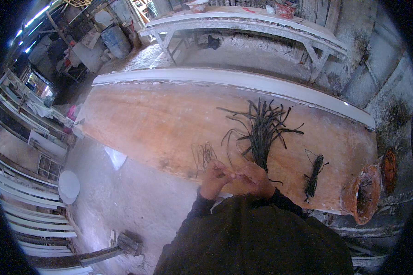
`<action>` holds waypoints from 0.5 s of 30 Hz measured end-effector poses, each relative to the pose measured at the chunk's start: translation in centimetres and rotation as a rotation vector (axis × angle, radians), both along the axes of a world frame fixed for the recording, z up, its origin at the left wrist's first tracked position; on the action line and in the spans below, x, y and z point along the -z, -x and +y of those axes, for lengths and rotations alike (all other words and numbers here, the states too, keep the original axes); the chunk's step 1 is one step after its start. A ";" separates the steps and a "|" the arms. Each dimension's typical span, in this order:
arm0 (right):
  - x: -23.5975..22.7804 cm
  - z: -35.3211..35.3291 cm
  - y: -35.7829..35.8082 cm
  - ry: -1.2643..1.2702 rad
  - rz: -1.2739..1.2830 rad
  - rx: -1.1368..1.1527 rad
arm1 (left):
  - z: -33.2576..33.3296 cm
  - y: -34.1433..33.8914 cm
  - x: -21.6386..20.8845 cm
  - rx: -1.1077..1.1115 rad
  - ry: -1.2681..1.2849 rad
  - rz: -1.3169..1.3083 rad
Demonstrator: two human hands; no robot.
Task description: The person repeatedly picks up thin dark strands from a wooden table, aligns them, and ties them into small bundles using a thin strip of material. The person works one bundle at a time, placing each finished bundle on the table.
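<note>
My left hand (215,178) and my right hand (256,179) meet at the near edge of the wooden tabletop, fingertips pinched together. What they pinch is too small to make out; a thin curved strand (229,149) runs close above the fingers. Just past my left hand lies a loose tangle of thin wires (205,153). Beyond my right hand, a bunch of long dark strips (263,133) fans out at its far end, its near end partly hidden by that hand. A smaller dark tied bundle (313,178) lies farther right.
A battered orange bucket (363,195) stands at the table's right end. White moulding (225,78) runs along the table's far edge (183,85). Behind is a white-spattered bench (243,20). Racked white strips (32,206) and a round white disc (69,187) are at left.
</note>
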State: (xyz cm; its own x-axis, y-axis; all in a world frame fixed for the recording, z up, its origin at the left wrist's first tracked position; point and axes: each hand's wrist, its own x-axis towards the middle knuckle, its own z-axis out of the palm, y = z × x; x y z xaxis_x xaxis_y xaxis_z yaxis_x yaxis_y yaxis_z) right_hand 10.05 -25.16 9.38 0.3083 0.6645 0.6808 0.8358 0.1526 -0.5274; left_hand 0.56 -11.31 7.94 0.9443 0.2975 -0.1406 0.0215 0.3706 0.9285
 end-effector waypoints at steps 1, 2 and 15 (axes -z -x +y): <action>-0.1 0.1 0.2 0.067 0.348 -0.008 | -0.1 0.0 -0.3 -0.035 -0.099 -0.015; -0.3 0.1 0.5 0.135 0.696 -0.017 | -0.2 0.1 -0.4 -0.023 -0.312 0.023; -1.4 0.4 1.4 0.180 0.899 0.120 | -0.8 0.6 0.2 -0.079 -0.672 -0.085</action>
